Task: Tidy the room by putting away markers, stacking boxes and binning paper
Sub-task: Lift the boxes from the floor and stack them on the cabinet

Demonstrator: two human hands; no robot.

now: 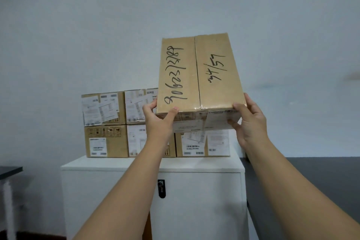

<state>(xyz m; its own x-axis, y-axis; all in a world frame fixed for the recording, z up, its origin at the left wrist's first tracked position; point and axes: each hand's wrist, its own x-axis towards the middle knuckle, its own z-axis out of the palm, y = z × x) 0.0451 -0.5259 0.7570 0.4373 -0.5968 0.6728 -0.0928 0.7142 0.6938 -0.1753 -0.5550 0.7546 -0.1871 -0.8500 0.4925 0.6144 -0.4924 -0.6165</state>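
I hold a brown cardboard box (200, 76) with handwritten black numbers on its taped top, tilted up in front of me. My left hand (159, 121) grips its near left corner and my right hand (249, 121) grips its near right corner. Behind and below it, several labelled cardboard boxes (105, 124) are stacked in two layers on a white cabinet (194, 163). The held box hovers above the right end of the stack, over a lower box (202, 144) that has nothing on top. Part of the stack is hidden by the held box.
The white cabinet has a black lock (161, 188) on its front. A dark desk corner (10, 171) with a white leg stands at the left. A pale wall is behind; dark floor (311, 181) lies to the right.
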